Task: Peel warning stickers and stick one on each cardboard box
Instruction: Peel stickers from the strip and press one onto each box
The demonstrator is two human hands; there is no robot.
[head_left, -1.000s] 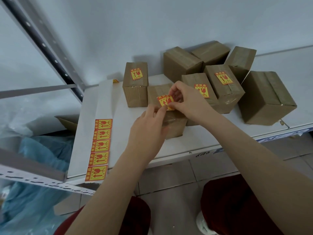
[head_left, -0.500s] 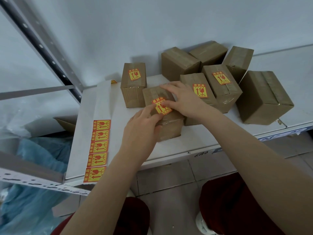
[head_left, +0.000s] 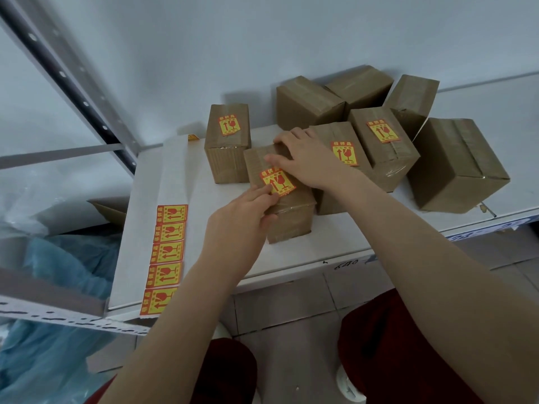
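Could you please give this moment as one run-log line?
step: sticker onto front box | left hand: presses sticker | right hand: rests on box

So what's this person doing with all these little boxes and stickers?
A person is labelling cardboard boxes on a shelf. The left hand presses a red-and-yellow warning sticker onto the front box, with the right hand resting on its top. Three other boxes already carry one; four unlabelled boxes remain. A strip of five more lies to the left.
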